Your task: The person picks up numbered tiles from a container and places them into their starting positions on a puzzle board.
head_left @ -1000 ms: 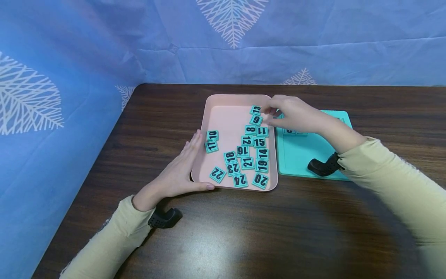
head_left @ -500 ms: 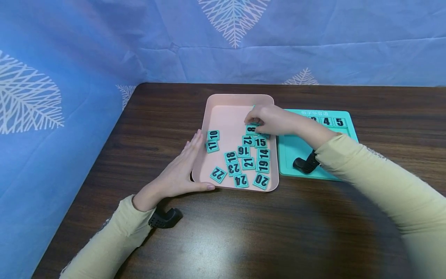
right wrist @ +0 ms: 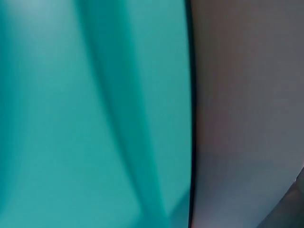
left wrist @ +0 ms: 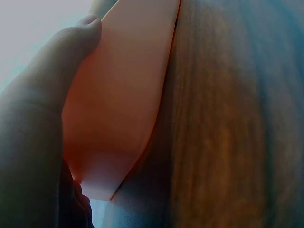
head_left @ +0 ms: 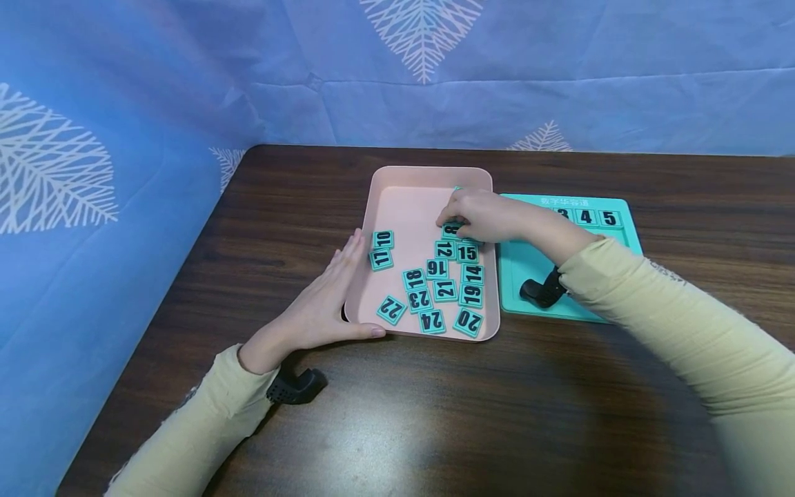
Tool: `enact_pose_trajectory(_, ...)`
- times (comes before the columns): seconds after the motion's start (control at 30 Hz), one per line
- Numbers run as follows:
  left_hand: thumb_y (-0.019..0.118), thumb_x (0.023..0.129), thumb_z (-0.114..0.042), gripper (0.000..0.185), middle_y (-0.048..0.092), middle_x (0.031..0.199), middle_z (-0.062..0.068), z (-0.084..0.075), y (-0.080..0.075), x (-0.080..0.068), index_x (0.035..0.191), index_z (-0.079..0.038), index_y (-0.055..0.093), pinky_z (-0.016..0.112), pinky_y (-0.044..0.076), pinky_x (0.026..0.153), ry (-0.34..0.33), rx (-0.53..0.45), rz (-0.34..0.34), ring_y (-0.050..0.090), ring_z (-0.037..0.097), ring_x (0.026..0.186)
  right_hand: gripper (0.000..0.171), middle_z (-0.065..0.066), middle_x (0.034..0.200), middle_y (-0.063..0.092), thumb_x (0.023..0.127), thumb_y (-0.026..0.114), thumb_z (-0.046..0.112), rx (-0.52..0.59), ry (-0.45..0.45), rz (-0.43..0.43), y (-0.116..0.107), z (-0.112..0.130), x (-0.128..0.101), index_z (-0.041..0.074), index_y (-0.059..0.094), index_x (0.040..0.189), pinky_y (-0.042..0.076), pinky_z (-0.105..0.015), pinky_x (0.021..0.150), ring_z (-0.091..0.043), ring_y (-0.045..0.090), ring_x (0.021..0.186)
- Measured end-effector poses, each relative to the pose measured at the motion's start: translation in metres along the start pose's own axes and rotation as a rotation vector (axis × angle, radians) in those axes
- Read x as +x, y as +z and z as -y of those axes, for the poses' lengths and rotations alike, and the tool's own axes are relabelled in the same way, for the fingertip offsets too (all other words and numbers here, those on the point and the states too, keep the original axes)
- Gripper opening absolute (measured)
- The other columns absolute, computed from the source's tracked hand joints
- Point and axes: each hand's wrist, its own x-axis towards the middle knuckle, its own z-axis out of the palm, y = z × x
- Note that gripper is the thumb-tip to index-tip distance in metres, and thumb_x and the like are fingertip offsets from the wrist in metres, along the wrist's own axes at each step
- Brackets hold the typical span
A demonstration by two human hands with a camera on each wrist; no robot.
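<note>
In the head view, a round-cornered pink tray (head_left: 404,207) held square numbered tiles (head_left: 444,290). The left hand (head_left: 315,307), fingers straight, touched its near-left corner; the right hand (head_left: 481,215) bent over tiles at right, its grip impossible to tell. Numbers 3, 4, 5 lined the far side of the turquoise board (head_left: 522,266). The left wrist view showed the tray's smooth outer wall; the right wrist's, the board's blurred edge.

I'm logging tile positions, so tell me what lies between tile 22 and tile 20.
In the head view, tile 24 lies between tile 22 and tile 20.
</note>
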Motion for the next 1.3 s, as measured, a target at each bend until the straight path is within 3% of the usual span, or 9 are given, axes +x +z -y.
enact_pose_trajectory(0.23,0.07,0.073,-0.065,0.123,-0.014,0.159,0.0,-0.001,-0.001,0.0,0.154,-0.013,-0.007,0.038,0.005,0.116,0.011,-0.007,0.004,-0.008,0.014,0.144,0.021,-0.009,0.099,0.06,0.085,0.068,-0.004,0.005,-0.015,-0.04,0.001,0.001,-0.001,0.003,0.064,0.105,0.047,-0.04,0.081,-0.026,0.051,0.093)
enact_pose_trajectory(0.57,0.07,0.073,-0.064,0.123,-0.013,0.159,0.002,-0.001,-0.001,0.0,0.154,-0.012,-0.006,0.039,0.005,0.116,0.014,-0.005,0.0,-0.006,0.017,0.145,0.016,-0.007,0.085,0.052,0.087,0.063,-0.007,0.055,-0.057,-0.114,0.0,0.003,-0.002,0.006,0.054,0.086,0.043,-0.036,0.072,-0.023,0.045,0.082)
enact_pose_trajectory(0.7,0.07,0.073,-0.065,0.123,-0.012,0.16,0.004,-0.001,-0.001,0.0,0.154,-0.013,-0.007,0.039,0.005,0.116,0.012,-0.005,0.002,-0.007,0.016,0.145,0.016,-0.008,0.084,0.051,0.087,0.064,-0.007,0.066,-0.072,-0.125,-0.001,0.002,-0.003,0.005,0.054,0.086,0.044,-0.036,0.072,-0.024,0.046,0.082)
enact_pose_trajectory(0.93,0.07,0.072,-0.065,0.124,-0.016,0.159,-0.003,-0.001,-0.001,0.0,0.154,-0.015,-0.008,0.039,0.005,0.116,0.002,-0.011,0.005,-0.008,0.014,0.144,0.01,-0.006,0.085,0.053,0.088,0.063,-0.004,0.061,-0.086,-0.136,-0.004,0.001,-0.009,0.005,0.062,0.093,0.043,-0.036,0.07,-0.022,0.046,0.081)
enact_pose_trajectory(1.07,0.07,0.072,-0.065,0.124,-0.014,0.159,0.0,-0.001,-0.001,0.0,0.154,-0.014,-0.008,0.039,0.005,0.116,0.004,-0.007,0.003,-0.008,0.014,0.144,0.009,-0.005,0.084,0.051,0.09,0.059,-0.001,0.073,-0.064,-0.145,-0.006,0.001,-0.014,0.007,0.061,0.088,0.041,-0.035,0.068,-0.02,0.045,0.079)
enact_pose_trajectory(1.3,0.07,0.073,-0.064,0.123,-0.011,0.16,0.004,-0.002,-0.001,0.0,0.154,-0.013,-0.007,0.04,0.006,0.116,0.009,-0.01,0.002,-0.007,0.016,0.145,0.004,-0.004,0.083,0.051,0.092,0.058,0.003,0.084,-0.012,-0.205,-0.015,0.003,-0.03,0.006,0.059,0.094,0.04,-0.036,0.068,-0.019,0.046,0.075)
